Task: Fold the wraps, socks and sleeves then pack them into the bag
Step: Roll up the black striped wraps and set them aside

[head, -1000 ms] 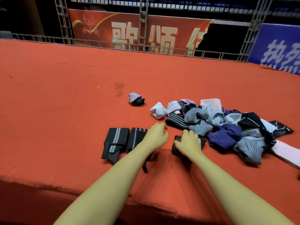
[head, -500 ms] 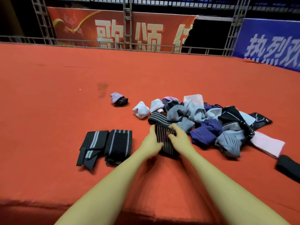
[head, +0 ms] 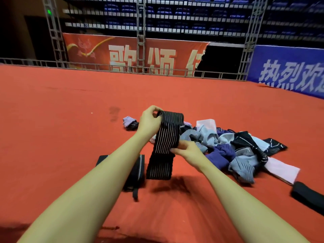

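- Since the earlier frames, the black striped wrap [head: 165, 146] has been lifted off the red carpet [head: 52, 120] and is now held up in the air, where before it lay flat under both hands beside the pile of socks and sleeves [head: 228, 146].
- The left hand [head: 149, 121] is closed on the upper end of the wrap; its fingers [head: 154, 109] are curled tight over the top edge, with the thumb against the cloth.
- The right hand [head: 187, 149] is pinched on the wrap's right edge, about halfway down; its fingers are nearly shut, with the fabric caught between thumb and fingertips.
- The wrap hangs roughly upright between the two hands, its lower end loose above the carpet, where a shadow is cast.
- Two folded black wraps [head: 136, 171] with grey stripes lie on the carpet just left of the held wrap's lower end, partly hidden by the left forearm.
- The pile is spread on the carpet just right of the held wrap: grey, light blue, purple, black and pink pieces are tangled together.
- A small rolled lilac-and-black sock pair [head: 129, 122] lies apart, left of the held wrap's top.
- A black item [head: 308, 195] lies at the right edge, well right of the held wrap; whether it is the bag cannot be told.
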Available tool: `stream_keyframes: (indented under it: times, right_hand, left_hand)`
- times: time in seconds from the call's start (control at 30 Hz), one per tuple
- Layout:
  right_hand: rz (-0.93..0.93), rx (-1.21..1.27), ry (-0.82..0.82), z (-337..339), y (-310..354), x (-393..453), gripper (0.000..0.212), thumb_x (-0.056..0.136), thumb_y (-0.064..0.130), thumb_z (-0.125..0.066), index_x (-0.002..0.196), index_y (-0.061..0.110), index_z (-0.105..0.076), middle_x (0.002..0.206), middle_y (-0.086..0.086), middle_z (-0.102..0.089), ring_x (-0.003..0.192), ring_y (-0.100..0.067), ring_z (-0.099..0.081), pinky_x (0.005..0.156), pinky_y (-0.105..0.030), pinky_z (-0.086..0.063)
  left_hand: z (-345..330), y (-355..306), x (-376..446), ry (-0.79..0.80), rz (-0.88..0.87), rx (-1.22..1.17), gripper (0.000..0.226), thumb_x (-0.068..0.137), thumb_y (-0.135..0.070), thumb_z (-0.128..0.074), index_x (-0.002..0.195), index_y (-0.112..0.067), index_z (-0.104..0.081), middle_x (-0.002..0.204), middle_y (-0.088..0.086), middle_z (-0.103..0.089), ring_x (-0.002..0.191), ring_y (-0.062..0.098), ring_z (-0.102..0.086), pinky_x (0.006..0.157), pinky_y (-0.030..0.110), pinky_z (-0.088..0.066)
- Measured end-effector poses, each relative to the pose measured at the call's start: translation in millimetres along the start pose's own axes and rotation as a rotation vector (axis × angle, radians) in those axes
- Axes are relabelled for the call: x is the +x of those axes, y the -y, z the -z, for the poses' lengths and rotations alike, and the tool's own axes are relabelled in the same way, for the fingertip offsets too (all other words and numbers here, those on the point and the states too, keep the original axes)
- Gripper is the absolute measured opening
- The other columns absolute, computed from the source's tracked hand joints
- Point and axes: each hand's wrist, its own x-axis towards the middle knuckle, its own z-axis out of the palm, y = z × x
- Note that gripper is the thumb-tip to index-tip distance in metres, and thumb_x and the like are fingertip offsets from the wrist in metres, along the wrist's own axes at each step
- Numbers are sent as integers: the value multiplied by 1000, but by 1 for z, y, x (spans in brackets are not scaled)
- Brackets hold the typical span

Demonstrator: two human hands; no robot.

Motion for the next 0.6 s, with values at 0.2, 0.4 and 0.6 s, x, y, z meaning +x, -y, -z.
stream_keyframes:
  times: [0.2, 0.4, 0.6]
  right_hand:
    - [-87, 321, -311, 1, 22, 17, 16, 92, 2, -55, 88, 11, -67, 64, 7, -66, 60, -11, -59, 55, -22, -50]
    - [43, 166, -362, 2, 46, 23, 22, 86, 3, -59, 76, 20, -69, 76, 2, -69, 72, -11, -60, 70, -28, -49]
    - [179, 79, -362, -5, 67, 25, 18, 86, 1, -58, 78, 14, -67, 67, 8, -66, 62, -1, -57, 62, -18, -46]
  left_hand:
    - [32, 1, -11, 142, 29, -122, 28, 83, 9, -51, 81, -13, -68, 74, 0, -65, 52, 1, -54, 51, 15, -41]
    - [37, 18, -20, 274, 76, 103, 45, 80, 13, -33, 86, -11, -70, 94, 7, -70, 84, 13, -62, 86, 23, -47]
    - [11, 11, -31, 325, 24, 89, 46, 85, -28, -67, 125, -21, -44, 104, -6, -53, 91, 10, -55, 73, 16, -46]
